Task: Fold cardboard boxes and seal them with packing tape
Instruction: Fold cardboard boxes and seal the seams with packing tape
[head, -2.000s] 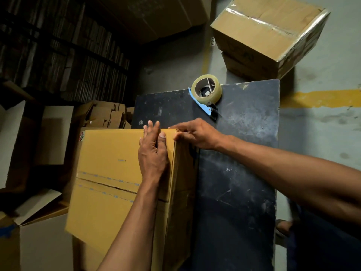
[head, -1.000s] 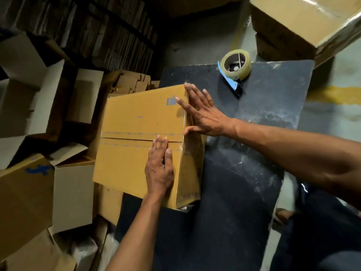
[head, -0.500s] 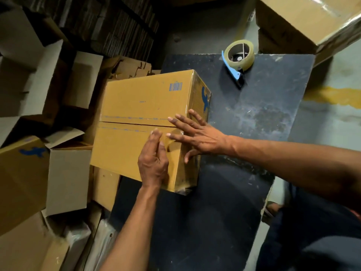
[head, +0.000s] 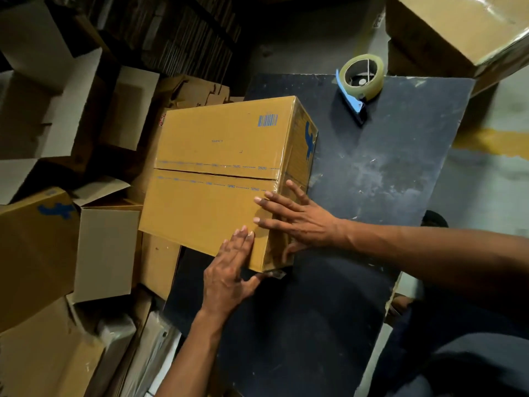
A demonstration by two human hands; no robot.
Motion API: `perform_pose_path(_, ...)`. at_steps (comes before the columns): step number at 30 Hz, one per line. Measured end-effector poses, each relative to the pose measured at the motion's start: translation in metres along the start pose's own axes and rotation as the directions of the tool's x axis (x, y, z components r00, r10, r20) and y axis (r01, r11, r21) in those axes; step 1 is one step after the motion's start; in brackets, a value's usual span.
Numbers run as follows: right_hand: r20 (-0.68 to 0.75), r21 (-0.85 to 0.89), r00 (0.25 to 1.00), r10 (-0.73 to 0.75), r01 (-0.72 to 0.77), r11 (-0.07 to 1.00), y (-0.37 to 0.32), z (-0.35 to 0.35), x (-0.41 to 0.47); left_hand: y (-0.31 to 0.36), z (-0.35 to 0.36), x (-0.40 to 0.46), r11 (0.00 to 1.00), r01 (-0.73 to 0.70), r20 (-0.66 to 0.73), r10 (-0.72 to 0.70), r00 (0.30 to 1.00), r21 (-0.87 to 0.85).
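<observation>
cardboard box (head: 217, 179) sits on your black table (head: 372, 173); your left hand (head: 229, 270) and right hand (head: 300, 222) press flat, fingers straight.

A packing area in a warehouse or stockroom.

Open and half-folded cardboard boxes (head: 106, 250) are heaped on the left, with flattened cardboard stacked on edge on dark shelving (head: 171, 32) at the far left. A scuffed dark surface (head: 386, 173) carries a made-up box (head: 217, 179) and a tape dispenser (head: 361, 78). Taped boxes (head: 458, 27) stand far right on a bare concrete floor (head: 492, 179) marked with a yellow line (head: 492, 141).
</observation>
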State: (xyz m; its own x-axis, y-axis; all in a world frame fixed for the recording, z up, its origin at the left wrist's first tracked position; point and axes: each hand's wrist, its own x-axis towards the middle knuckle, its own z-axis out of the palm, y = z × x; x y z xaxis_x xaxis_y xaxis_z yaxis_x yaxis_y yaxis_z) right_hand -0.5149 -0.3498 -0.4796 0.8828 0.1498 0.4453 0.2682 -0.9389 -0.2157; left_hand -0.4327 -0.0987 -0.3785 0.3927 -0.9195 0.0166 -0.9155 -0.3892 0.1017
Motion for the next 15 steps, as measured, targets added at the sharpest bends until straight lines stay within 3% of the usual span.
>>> perform_pose_path(8, -0.061, 0.076, 0.997, 0.048, -0.043, 0.996, -0.025, -0.009, 0.011, 0.003, 0.002, 0.002, 1.0, 0.011, -0.093, -0.013, 0.996, -0.014)
perform_pose_path(15, 0.059, 0.006, 0.983, -0.173, 0.173, 0.985, 0.011, -0.003, -0.007, 0.016, 0.003, 0.004, 0.988, 0.129, -0.086, -0.136, 0.987, -0.079)
